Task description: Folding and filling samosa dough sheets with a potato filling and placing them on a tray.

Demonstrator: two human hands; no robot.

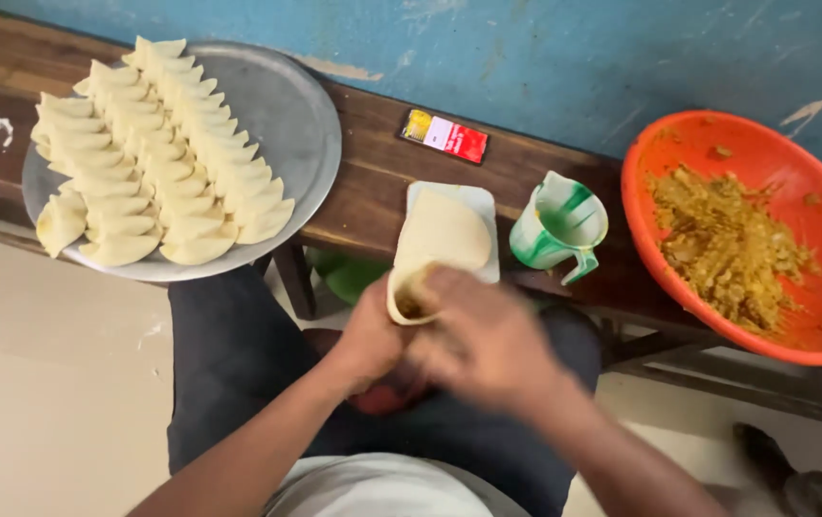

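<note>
Left hand [373,335] cupped dough cone [409,297] at frame centre; right hand [488,340], blurred, pinched its rim. Filling [409,308] showed at mouth: loose seal risked spill onto lap.

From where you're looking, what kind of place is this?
Probably a small, informal food-preparation spot. A worn wooden bench against a painted blue wall holds a metal tray of folded pastries and an orange bowl of filling, while both hands fill a dough cone.
</note>
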